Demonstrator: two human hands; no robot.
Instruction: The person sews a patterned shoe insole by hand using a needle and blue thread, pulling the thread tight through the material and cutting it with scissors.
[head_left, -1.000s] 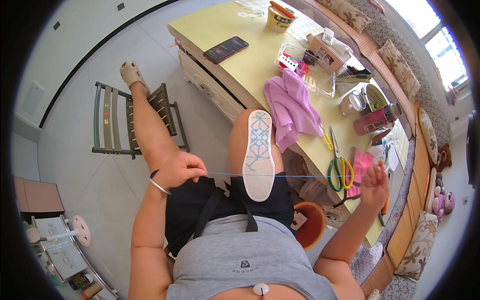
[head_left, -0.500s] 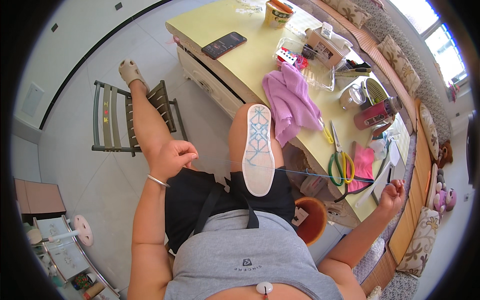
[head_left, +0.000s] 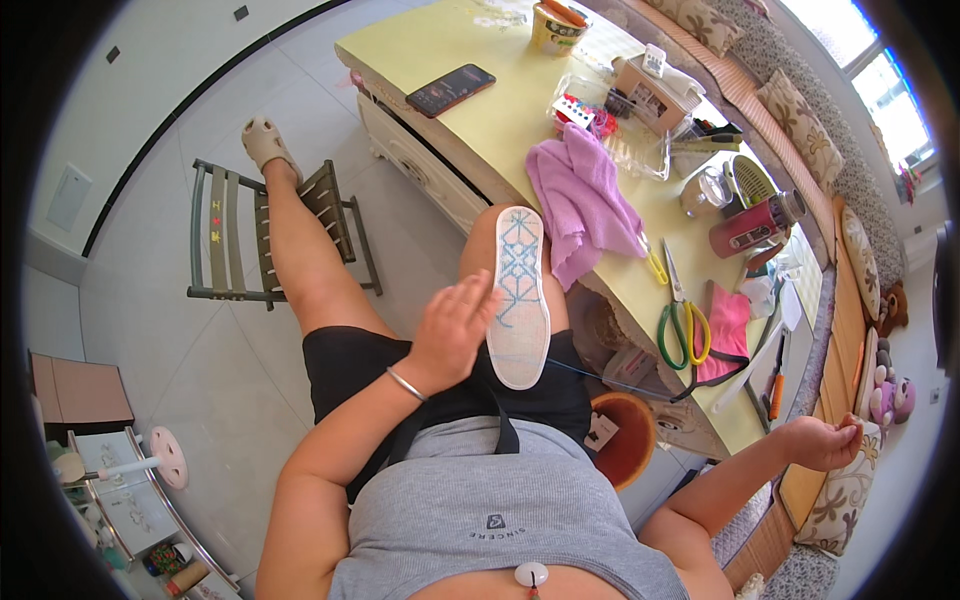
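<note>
A white insole [head_left: 520, 355] with blue cross-stitched lines on its upper part lies along my raised thigh. My left hand [head_left: 455, 332], a little blurred, is at its left edge with fingers stretched out and nothing visible in them. From the insole's lower part a blue thread [head_left: 610, 381] runs rightward and fades from sight past the bin. Far out to the right, beyond the table's edge, my right hand [head_left: 826, 442] is closed in a pinch in line with the thread; any needle there is too small to see.
On the yellow-green table [head_left: 440, 55] are a purple cloth [head_left: 580, 200], scissors [head_left: 685, 320], a phone [head_left: 451, 90], a pink cloth [head_left: 728, 325], a dark-pink bottle [head_left: 750, 230] and a clear tray [head_left: 640, 150]. Below stands an orange-brown bin [head_left: 630, 450]; a folding stool [head_left: 235, 235] is at left.
My left hand has come right, from beside my knee to the insole's edge. My right hand has moved farther out right and down. The thread now slopes lower.
</note>
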